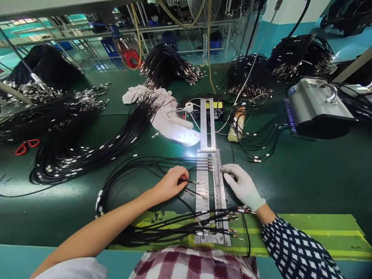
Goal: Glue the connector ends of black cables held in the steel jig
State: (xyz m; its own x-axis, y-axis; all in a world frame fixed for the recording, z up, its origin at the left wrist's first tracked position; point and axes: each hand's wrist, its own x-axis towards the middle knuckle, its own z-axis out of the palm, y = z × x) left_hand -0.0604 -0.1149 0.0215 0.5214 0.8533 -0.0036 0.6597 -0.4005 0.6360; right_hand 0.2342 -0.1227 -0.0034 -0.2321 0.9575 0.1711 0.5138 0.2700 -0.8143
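My bare left hand [171, 182] pinches a thin black cable [190, 181] by its metal-tipped end, just left of a long slotted metal fixture [207, 184] lying on the green bench. Several cable ends sit in the fixture's upper slots [207, 163]. My right hand [242, 185], in a white glove, rests with its fingertips on the fixture's right rail. More cables [215, 223] cross the fixture's near end.
Big bundles of black cables [87, 151] lie left and at the back [168, 64]. A white cloth [162, 112] and a second metal bar [207, 124] lie beyond the fixture. A grey machine [316, 108] stands right. Red scissors [26, 146] lie far left.
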